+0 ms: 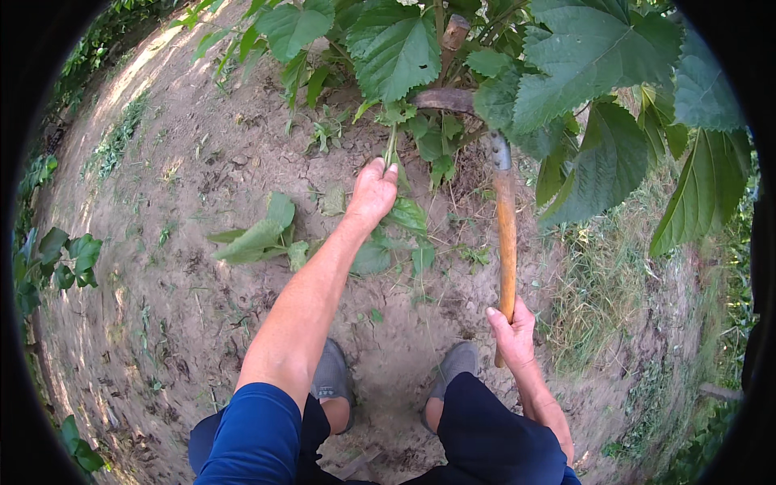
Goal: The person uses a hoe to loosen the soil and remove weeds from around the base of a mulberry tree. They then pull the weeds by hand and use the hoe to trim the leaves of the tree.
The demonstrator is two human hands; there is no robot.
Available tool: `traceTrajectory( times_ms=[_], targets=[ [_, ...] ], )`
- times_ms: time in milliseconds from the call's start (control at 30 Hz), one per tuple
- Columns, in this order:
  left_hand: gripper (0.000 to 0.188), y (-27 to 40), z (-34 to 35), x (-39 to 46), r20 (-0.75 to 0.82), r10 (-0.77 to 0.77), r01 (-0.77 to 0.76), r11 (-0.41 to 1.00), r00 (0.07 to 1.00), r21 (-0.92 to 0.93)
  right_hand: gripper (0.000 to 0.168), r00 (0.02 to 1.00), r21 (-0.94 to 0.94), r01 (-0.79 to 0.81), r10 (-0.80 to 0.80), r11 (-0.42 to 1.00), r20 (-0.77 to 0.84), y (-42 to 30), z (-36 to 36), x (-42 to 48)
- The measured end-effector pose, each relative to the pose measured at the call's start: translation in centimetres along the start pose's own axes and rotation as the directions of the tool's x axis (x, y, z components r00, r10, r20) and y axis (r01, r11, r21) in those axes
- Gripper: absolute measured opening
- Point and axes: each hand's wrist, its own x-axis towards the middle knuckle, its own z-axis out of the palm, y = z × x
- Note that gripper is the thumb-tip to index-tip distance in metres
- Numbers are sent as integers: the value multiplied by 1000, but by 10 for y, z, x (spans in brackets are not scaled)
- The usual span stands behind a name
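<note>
My left hand (374, 189) grips a thin bunch of green stems (391, 144) low over the soil, in front of a broad-leaved plant (397, 51). In my right hand (515, 333) is the lower end of a sickle's wooden handle (506, 242). A metal ferrule joins the handle to the curved, dark sickle blade (444, 100), which reaches leftward among the leaves near the plant's base. Foliage hides part of the blade, so I cannot tell whether it touches a stem. Loose leafy cuttings (257, 239) lie on the ground by my left forearm.
A thick cut stump (454, 33) rises amid the foliage. Large leaves (600, 54) overhang the right side. Dry and green grass (597, 297) covers ground at the right. My grey shoes (332, 370) stand on cracked bare soil (182, 315). More leafy plants (76, 254) edge the left.
</note>
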Motion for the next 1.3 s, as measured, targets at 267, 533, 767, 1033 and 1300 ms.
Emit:
traceTrajectory(
  times_ms=[267,533,767,1033,1300],
  targets=[
    [22,24,15,-11,-35,-121,116,987,992,-112,16,982,-52,49,-39,997,184,-21,-12,70],
    [24,34,17,-14,21,-194,193,953,981,-234,24,917,-298,397,-389,868,88,-38,-7,100],
    [20,15,17,-17,84,-141,151,979,986,-135,25,956,-807,221,-284,547,70,-21,-20,119],
    [23,-59,4,-106,146,-105,50,941,984,336,24,970,-493,241,-201,836,134,4,0,101],
    [8,-41,-6,-70,-84,-126,117,988,988,-104,26,987,-474,142,-86,869,139,-23,6,86]
  ],
)
